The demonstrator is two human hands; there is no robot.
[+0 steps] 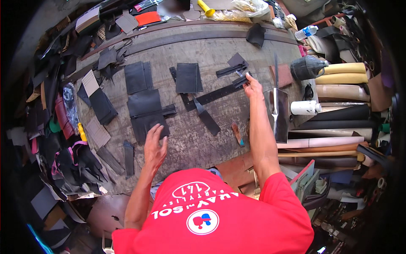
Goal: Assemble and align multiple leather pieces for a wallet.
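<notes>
My left hand (155,146) is open, its fingers apart, at the lower edge of a black leather panel (144,103) with a dark zipper strip (168,110) across it. Out to the right, my right hand (253,86) pinches the end of a short black zipper strip (240,80). A similar black strip (228,71) lies just beyond. Beneath them runs a black L-shaped ruler (213,95). Stacked black leather panels (188,77) rest by its corner, and another black stack (138,78) lies farther left. A dark strip (207,120) is between my hands.
A small blade-like tool (237,134) lies left of my right forearm. Beside that forearm is a dark slab with a long metal blade (275,106). A dark jug (306,67), a white bottle (305,108) and material rolls (342,79) crowd the right. Leather scraps (76,156) pile up left.
</notes>
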